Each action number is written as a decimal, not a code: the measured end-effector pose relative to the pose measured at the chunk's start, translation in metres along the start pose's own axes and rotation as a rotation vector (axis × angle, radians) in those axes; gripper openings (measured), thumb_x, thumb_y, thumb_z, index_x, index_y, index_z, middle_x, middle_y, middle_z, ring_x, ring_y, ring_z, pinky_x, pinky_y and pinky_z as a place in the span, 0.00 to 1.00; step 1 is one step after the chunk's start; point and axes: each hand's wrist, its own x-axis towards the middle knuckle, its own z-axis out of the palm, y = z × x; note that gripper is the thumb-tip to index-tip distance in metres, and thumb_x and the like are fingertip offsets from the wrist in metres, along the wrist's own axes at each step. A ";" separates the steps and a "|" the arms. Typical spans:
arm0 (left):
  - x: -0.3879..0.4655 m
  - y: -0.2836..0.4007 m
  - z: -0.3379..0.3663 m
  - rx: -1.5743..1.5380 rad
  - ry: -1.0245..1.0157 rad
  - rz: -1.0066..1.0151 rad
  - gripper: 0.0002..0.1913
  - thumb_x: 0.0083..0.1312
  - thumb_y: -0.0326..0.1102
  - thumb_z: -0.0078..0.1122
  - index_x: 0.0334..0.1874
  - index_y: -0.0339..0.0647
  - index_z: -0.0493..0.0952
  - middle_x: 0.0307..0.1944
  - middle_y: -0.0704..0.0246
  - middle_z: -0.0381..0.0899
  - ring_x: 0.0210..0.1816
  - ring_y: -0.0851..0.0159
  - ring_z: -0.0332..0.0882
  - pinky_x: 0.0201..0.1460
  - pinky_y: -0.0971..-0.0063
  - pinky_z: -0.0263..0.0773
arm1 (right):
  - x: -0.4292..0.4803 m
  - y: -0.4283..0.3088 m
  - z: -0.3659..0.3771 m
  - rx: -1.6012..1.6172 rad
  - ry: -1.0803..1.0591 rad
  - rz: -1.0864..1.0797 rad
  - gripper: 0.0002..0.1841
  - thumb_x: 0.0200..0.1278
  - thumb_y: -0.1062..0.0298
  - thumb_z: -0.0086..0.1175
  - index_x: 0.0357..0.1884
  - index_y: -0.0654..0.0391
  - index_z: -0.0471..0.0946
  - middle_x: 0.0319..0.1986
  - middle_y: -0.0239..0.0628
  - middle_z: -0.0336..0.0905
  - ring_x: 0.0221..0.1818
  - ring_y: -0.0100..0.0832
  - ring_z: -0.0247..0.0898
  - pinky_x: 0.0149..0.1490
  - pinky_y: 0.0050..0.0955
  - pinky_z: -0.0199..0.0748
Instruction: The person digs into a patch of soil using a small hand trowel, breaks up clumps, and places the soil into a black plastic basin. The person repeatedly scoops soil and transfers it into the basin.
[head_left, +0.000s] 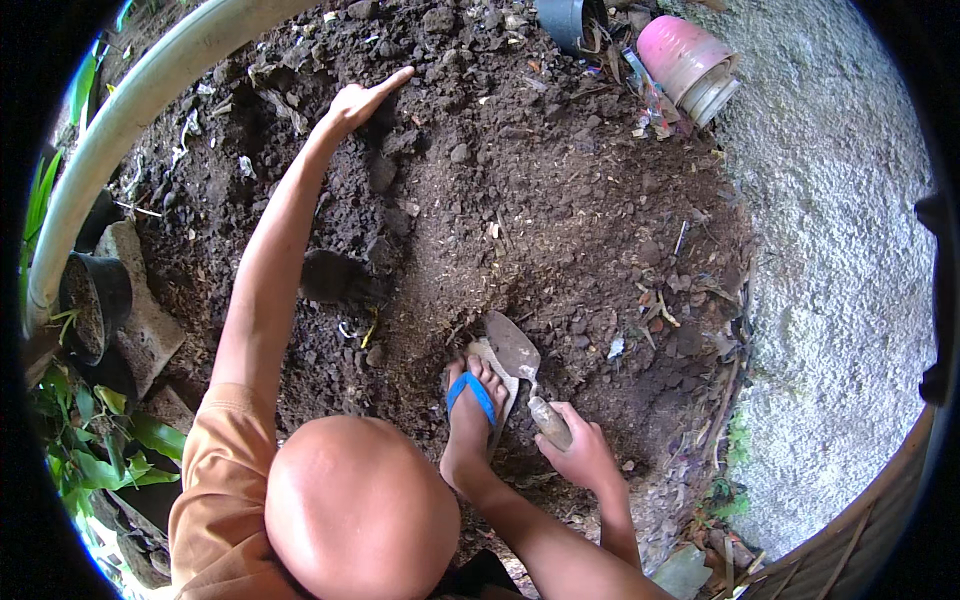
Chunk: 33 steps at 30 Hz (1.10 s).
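My left hand (361, 103) reaches far forward over the dark, clumpy soil (450, 225). One of its digits is stretched out to the right; the others are hidden under the hand, so I cannot tell whether it holds anything. In my right hand (583, 451) is the worn handle of a trowel (513, 343). Its soil-stained metal blade points forward and rests beside the toes of my foot (469, 427), over the edge of a flip-flop (508, 386) with a blue strap. My bent knee (364, 502) fills the lower middle.
A rough, pale concrete wall (832, 247) runs along the right. A pink pot (679, 56) lies tipped near it, beside a black pot (568, 24) and plastic scraps (654, 105). On the left are a curved pale pipe (127, 112), another black pot (96, 304) and leafy plants (105, 442).
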 end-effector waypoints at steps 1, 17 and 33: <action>0.002 -0.003 -0.001 0.007 -0.056 0.076 0.32 0.72 0.79 0.34 0.79 0.95 0.59 0.71 0.51 0.77 0.66 0.43 0.80 0.72 0.56 0.73 | 0.000 0.001 0.001 0.005 0.005 -0.005 0.27 0.64 0.59 0.69 0.62 0.57 0.75 0.45 0.60 0.85 0.53 0.62 0.82 0.54 0.51 0.81; -0.035 0.024 -0.036 -0.562 0.157 -0.179 0.72 0.49 0.92 0.56 0.65 0.11 0.72 0.69 0.31 0.72 0.73 0.43 0.73 0.75 0.54 0.67 | 0.008 0.003 0.009 0.085 -0.013 -0.010 0.26 0.64 0.62 0.68 0.61 0.58 0.76 0.45 0.57 0.86 0.53 0.59 0.84 0.55 0.47 0.81; 0.000 -0.002 -0.010 -0.326 0.061 -0.020 0.38 0.74 0.75 0.38 0.83 0.71 0.62 0.78 0.45 0.67 0.80 0.47 0.63 0.83 0.59 0.55 | 0.005 0.027 0.015 0.107 0.012 -0.061 0.26 0.65 0.59 0.67 0.63 0.57 0.75 0.46 0.58 0.86 0.52 0.61 0.82 0.54 0.50 0.82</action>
